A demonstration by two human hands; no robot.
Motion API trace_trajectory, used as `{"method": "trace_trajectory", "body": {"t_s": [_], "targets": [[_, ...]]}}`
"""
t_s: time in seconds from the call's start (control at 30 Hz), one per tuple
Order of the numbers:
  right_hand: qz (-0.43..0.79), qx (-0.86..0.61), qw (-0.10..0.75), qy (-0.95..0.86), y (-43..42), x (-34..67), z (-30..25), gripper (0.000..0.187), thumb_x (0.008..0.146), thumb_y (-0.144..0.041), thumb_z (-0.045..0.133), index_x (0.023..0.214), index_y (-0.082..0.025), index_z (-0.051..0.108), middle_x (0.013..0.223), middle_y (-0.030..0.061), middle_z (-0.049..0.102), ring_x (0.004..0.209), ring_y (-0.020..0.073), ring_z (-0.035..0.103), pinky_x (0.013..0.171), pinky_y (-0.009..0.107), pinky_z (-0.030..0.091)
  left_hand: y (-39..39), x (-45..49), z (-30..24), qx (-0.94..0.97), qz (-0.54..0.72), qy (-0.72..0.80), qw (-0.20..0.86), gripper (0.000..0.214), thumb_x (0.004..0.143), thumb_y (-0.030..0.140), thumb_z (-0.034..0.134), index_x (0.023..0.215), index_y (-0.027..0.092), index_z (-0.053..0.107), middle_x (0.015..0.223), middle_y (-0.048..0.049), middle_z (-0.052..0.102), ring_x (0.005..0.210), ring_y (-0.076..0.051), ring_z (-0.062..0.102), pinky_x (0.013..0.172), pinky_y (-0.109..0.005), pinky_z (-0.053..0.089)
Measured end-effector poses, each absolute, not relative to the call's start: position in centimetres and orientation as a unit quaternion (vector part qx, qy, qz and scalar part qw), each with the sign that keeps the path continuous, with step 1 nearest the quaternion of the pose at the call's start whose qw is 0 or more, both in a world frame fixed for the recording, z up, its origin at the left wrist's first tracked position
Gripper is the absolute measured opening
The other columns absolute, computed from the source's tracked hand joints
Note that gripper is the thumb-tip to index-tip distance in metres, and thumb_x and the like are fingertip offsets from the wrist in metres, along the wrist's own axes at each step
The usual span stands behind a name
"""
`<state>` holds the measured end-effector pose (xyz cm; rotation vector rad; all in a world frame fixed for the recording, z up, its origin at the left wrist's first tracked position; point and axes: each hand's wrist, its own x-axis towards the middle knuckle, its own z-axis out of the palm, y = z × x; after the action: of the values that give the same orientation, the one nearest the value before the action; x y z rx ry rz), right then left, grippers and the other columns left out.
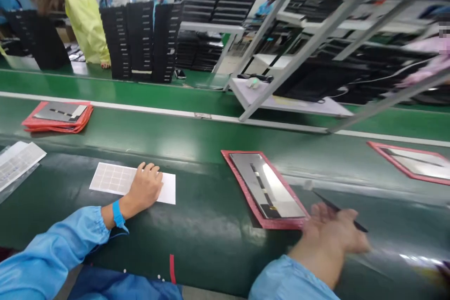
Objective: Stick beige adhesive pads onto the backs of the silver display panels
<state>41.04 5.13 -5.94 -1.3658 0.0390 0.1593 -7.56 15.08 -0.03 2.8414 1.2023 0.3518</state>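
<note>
My left hand (146, 187) rests on a white sheet printed with a grid of pale squares (112, 178), its fingers curled at the sheet's right part. My right hand (332, 236) is motion-blurred and holds a thin black pen-like tool (346, 213) between its fingers. That hand is just right of a silver display panel on a red frame (267, 183), and its fingertips are close to the frame's lower corner. Another red-framed panel (409, 161) lies further right, and a stack of red-edged panels (58, 117) lies at the far left.
A green conveyor belt (218, 225) runs across the view with a white strip (168, 108) along it. A plastic-wrapped sheet pack (17, 164) lies at left. Black stacked trays (140, 40) and a metal rack (298, 51) stand beyond, with co-workers in smocks around them.
</note>
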Motion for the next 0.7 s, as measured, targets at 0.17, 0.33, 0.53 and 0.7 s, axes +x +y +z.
{"method": "trace_trajectory", "body": {"t_s": [0.17,0.33,0.53,0.7], "targets": [[0.027,-0.627,0.773,0.094,6.8,42.3,-6.9,0.015,0.089,-0.018,0.06,0.084,-0.014,0.048,0.082,0.0072,0.06,0.071,0.0155,0.065,0.05,0.014,0.05,11.5,3.9,-0.5,0.948,0.115,0.291,0.056,0.026,0.107,0.039,0.048,0.104,0.019,0.066,0.107,-0.0073,0.073,0.102,-0.022,0.068,0.094,-0.036,0.054],[0.095,-0.633,0.764,0.086,7.1,41.1,-6.6,0.018,0.097,-0.011,0.063,0.086,-0.009,0.049,0.074,0.0029,0.057,0.067,0.0146,0.065,0.06,0.023,0.061,9.9,14.8,-2.6,0.955,0.136,0.256,0.061,0.057,0.107,0.053,0.045,0.145,0.011,0.056,0.147,-0.0148,0.064,0.137,-0.026,0.059,0.113,-0.04,0.049],[0.153,-0.614,0.772,0.063,6.3,39.4,-6.9,0.019,0.098,-0.009,0.068,0.09,-0.008,0.051,0.078,0.0024,0.059,0.073,0.0153,0.067,0.069,0.027,0.065,9.9,14.7,-3.7,0.957,0.119,0.258,0.061,0.064,0.108,0.052,0.037,0.152,0.009,0.052,0.161,-0.0188,0.054,0.153,-0.032,0.046,0.125,-0.061,0.038],[0.161,-0.59,0.79,0.042,4.0,35.8,-7.9,0.03,0.091,-0.019,0.08,0.093,-0.008,0.051,0.082,0.0029,0.059,0.073,0.0165,0.068,0.074,0.031,0.067,8.8,10.5,-3.4,0.956,0.098,0.262,0.083,0.065,0.109,0.053,0.037,0.156,0.01,0.048,0.165,-0.0195,0.049,0.156,-0.035,0.041,0.127,-0.072,0.03]]}}
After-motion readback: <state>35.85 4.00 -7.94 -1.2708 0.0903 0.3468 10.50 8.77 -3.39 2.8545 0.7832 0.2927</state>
